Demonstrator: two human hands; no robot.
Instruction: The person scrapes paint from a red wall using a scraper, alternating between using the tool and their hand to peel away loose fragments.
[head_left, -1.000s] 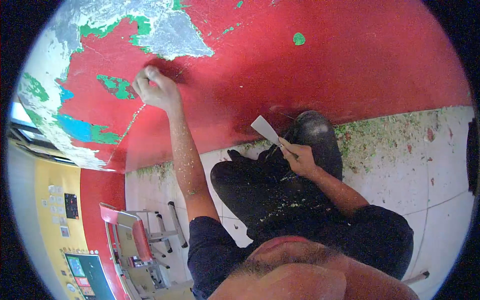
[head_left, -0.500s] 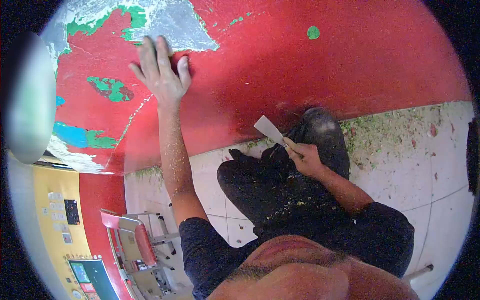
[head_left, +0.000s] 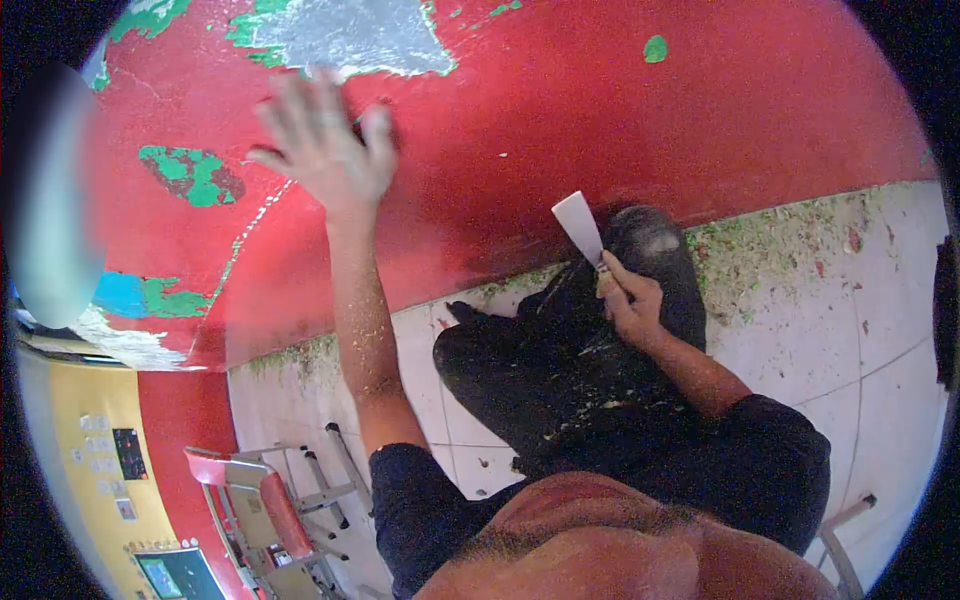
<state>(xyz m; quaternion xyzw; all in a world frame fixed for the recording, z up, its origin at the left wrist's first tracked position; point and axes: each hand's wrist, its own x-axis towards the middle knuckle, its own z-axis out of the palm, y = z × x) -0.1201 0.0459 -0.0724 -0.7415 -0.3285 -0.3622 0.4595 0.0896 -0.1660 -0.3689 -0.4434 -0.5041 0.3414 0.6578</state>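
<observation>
My left hand point(head_left: 335, 150), a little blurred, is spread over the red painted wall point(head_left: 520, 120), its fingertips by the lower edge of a bare grey patch point(head_left: 350, 35). Green paint shows around that patch. In my right hand point(head_left: 633, 300) is a putty knife point(head_left: 580, 228), held by its handle over my knee, the flat pale blade pointing up toward the wall. Flecks of paint cling to my left forearm and dark trousers point(head_left: 520, 380).
Paint chips point(head_left: 770, 245) litter the tiled floor point(head_left: 790, 350) along the wall's foot. Red chairs point(head_left: 285, 510) stand at lower left, before a yellow and red wall with papers and a green board point(head_left: 180, 575). A metal leg point(head_left: 845, 540) shows at lower right.
The putty knife has risen and tilted more upright in my right hand. My left hand has shifted slightly with fingers spreading wider. The whole view has tilted a little.
</observation>
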